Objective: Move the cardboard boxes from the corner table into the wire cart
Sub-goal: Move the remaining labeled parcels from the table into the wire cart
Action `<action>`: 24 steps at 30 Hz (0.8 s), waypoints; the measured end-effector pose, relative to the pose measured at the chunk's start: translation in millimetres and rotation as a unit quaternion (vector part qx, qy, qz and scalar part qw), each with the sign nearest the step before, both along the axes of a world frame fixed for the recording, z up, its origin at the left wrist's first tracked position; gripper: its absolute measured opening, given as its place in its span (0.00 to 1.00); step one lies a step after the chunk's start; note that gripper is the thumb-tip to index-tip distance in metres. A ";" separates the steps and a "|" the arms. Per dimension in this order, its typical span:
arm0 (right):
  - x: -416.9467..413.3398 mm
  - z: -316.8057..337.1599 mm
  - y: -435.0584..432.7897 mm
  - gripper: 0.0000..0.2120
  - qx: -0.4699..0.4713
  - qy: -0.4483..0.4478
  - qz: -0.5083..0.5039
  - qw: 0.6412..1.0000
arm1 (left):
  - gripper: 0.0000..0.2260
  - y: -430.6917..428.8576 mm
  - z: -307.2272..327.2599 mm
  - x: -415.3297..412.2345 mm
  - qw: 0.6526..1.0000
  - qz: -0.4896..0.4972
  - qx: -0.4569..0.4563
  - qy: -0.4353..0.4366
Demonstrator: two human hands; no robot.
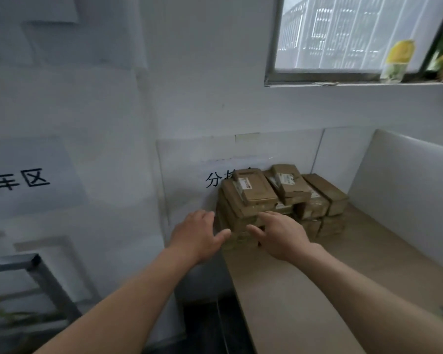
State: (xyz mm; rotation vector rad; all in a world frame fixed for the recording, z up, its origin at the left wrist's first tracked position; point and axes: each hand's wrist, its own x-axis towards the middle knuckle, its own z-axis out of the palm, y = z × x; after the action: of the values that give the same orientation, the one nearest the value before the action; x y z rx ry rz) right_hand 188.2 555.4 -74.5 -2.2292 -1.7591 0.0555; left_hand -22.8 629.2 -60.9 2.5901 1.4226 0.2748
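Reaching forward side by side, both bare hands are open toward the pile of cardboard boxes (pixel 281 198). The left hand (pixel 200 232) has its fingers straight and loosely together, thumb splayed to the right, and sits just off the pile's left front corner, past the table's left edge. The right hand (pixel 279 233) has its fingers fanned out, palm down, in front of the pile's lower layers. Its fingertips overlap the front faces of those boxes, but whether they touch cannot be told. The two thumbs point at each other with a small gap between them.

The boxes lie directly beyond the hands, stacked in several layers in the far left corner of the beige table (pixel 304 290), pushed against the white wall. The topmost ones carry printed labels, and the right part of the pile is lower than the left.

A white partition (pixel 407 187) borders the table on the right. Black printed characters (pixel 215 178) show on the wall behind the pile. A grey metal frame (pixel 44 277) stands low on the left. Above, a window (pixel 343 34) has a yellow-topped jar (pixel 397 60) on its sill.
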 end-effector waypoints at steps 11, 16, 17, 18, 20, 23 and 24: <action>50.9 -5.2 45.6 0.22 -0.019 0.005 -0.088 0.996 | 0.28 78.3 -18.2 62.0 0.998 -0.046 -0.038 -0.037; 66.5 -9.5 83.2 0.24 -0.026 0.021 -0.130 0.991 | 0.23 128.7 -24.7 84.8 0.995 -0.065 -0.068 -0.042; 69.3 -10.2 89.3 0.26 -0.023 0.024 -0.138 0.990 | 0.22 138.1 -25.4 89.4 0.994 -0.070 -0.073 -0.045; 72.1 -11.1 95.2 0.27 -0.021 0.025 -0.146 0.989 | 0.22 146.8 -26.0 94.3 0.993 -0.076 -0.076 -0.049; 76.8 -12.6 104.7 0.27 -0.023 0.027 -0.161 0.986 | 0.22 161.1 -26.0 103.5 0.991 -0.090 -0.082 -0.057; 83.0 -12.1 113.8 0.26 -0.033 0.038 -0.189 0.981 | 0.24 176.0 -24.1 116.8 0.988 -0.108 -0.086 -0.067; 85.1 -10.7 115.5 0.26 -0.036 0.041 -0.198 0.979 | 0.24 179.9 -23.4 121.6 0.988 -0.115 -0.083 -0.067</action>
State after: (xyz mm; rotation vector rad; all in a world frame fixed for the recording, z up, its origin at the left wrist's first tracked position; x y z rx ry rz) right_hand 273.3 670.9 -85.2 -2.5469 -1.2632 0.1234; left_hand 98.8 809.1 -84.4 2.5144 1.0440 0.2789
